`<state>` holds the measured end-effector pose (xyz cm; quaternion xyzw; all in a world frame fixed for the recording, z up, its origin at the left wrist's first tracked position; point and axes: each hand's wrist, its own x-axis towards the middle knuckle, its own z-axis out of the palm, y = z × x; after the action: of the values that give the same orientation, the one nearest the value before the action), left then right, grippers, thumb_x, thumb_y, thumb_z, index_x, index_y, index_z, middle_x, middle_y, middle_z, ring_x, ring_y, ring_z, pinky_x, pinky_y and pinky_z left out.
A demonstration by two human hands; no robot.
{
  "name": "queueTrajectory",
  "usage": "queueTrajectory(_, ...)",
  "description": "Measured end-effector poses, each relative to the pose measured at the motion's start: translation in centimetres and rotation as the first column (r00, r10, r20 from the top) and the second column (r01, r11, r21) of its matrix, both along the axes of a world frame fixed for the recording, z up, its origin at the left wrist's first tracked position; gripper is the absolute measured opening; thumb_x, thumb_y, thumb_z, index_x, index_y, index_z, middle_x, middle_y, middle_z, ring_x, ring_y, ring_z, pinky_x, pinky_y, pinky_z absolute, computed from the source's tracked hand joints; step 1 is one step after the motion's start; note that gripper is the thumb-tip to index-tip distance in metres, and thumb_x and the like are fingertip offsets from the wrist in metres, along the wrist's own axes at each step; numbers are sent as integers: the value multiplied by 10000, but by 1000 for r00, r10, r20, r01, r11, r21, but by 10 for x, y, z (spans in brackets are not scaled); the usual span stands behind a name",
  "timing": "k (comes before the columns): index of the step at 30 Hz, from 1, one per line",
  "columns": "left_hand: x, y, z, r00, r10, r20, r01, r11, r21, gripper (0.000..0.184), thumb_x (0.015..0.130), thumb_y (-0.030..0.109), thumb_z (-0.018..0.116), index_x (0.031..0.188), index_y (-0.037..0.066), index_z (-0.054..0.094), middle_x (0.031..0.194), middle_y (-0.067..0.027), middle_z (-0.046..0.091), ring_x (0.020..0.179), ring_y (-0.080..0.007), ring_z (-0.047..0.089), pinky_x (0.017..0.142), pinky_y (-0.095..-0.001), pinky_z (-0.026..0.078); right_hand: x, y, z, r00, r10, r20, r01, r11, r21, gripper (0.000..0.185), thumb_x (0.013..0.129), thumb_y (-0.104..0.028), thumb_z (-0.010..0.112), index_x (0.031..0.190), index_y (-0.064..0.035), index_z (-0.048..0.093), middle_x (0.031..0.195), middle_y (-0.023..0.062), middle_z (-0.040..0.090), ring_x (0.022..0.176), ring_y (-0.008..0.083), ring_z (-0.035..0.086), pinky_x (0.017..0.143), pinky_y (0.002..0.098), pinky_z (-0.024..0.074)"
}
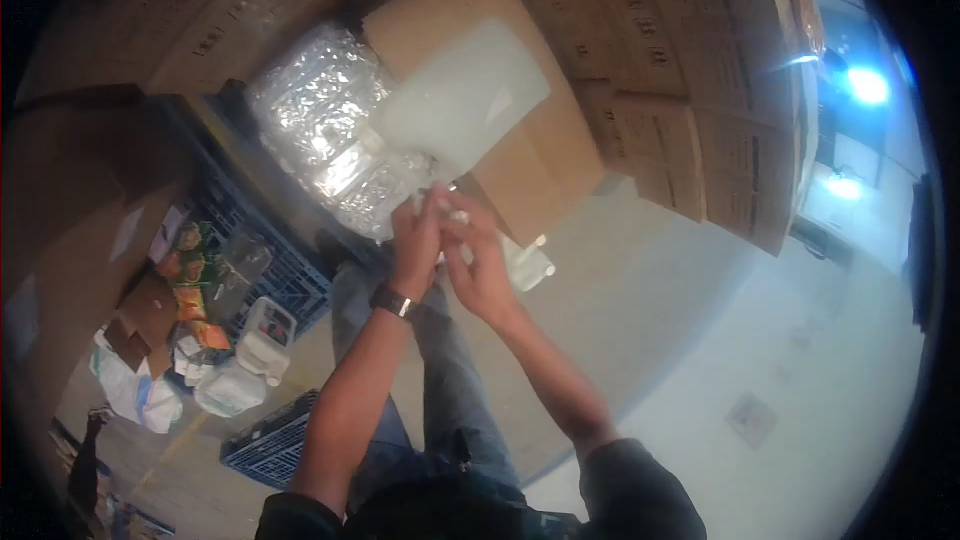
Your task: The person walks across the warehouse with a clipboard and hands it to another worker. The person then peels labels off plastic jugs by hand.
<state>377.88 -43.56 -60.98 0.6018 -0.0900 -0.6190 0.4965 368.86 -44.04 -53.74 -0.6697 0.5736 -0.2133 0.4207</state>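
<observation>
My left hand (418,240) and my right hand (478,255) are close together in the middle of the view, with fingers bent and pinched inward. Something small and whitish shows between them, too blurred to name. Just beyond the fingertips lies a translucent white plastic piece (465,95), shaped like a flattened jug or bag, on a brown cardboard box (540,155). Shiny crinkled clear plastic wrap (320,100) sits to its left. A white plastic container (530,262) on the floor side is partly hidden behind my right hand.
Stacked cardboard boxes (690,90) rise at the back and right. Down on the left are a blue plastic pallet (275,245), orange and green packets (190,270), a white jug (266,338) and white bags (140,390). Another dark blue pallet (270,440) lies near my legs.
</observation>
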Motion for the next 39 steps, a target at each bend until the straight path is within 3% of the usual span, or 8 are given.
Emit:
queueTrajectory(5,75,65,-68,914,401,59,-398,861,316,313,950,376,638,849,84,586,621,-6,530,491,-109,507,422,-252,400,17,-6,7,947,-241,212,227,970,89,281,880,-54,623,1152,12,640,1294,211,579,1261,367,512,1057,440,393)
queueTrajectory(10,118,142,-38,979,170,109,-202,850,486,322,937,368,658,930,53,591,729,-22,572,565,-128,551,490,-246,458,64,-2,-151,815,-68,-576,-106,959,-263,430,850,-158,560,1202,89,547,1092,266,624,1063,358,597,987,504,388)
queueTrajectory(12,125,171,-32,986,124,114,-165,859,485,296,936,343,660,973,54,604,765,-20,586,604,-131,567,527,-245,473,81,-26,-175,848,-32,-528,-16,996,-86,299,815,-129,544,1045,48,617,948,215,667,913,327,632,920,479,411)
queueTrajectory(18,163,247,-27,969,-120,214,-2,869,495,230,891,224,725,981,77,573,674,9,507,464,-87,449,413,-255,347,22,-19,-106,922,-49,-383,9,994,-107,220,791,-231,640,872,-28,664,801,180,676,816,332,627,910,446,430)
queueTrajectory(26,160,233,20,921,-340,192,128,728,674,552,938,636,496,711,133,482,589,37,400,419,-80,353,389,-231,251,-123,108,53,915,-172,-366,229,966,120,390,710,-406,763,916,-78,724,841,183,676,849,366,639,770,472,498)
queueTrajectory(31,220,278,-19,755,-626,197,333,623,708,467,962,536,484,998,84,595,675,-6,521,484,-103,465,394,-260,305,-201,218,11,722,-583,-374,692,628,357,461,749,-387,731,959,24,718,955,258,686,912,411,659,829,469,517)
queueTrajectory(36,229,314,-26,609,-776,163,404,481,778,338,968,320,486,1125,36,580,792,-70,586,498,-131,516,406,-297,371,-254,350,-177,448,-766,-460,882,296,367,538,778,-416,704,989,79,688,1003,294,677,943,400,670,851,461,510)
queueTrajectory(39,196,324,-20,564,-777,280,411,558,721,297,972,288,477,1109,50,592,765,-48,568,497,-120,513,380,-277,351,-290,398,-282,110,-889,-444,867,-132,480,357,843,-347,652,941,-6,686,769,101,628,724,208,602,645,385,487)
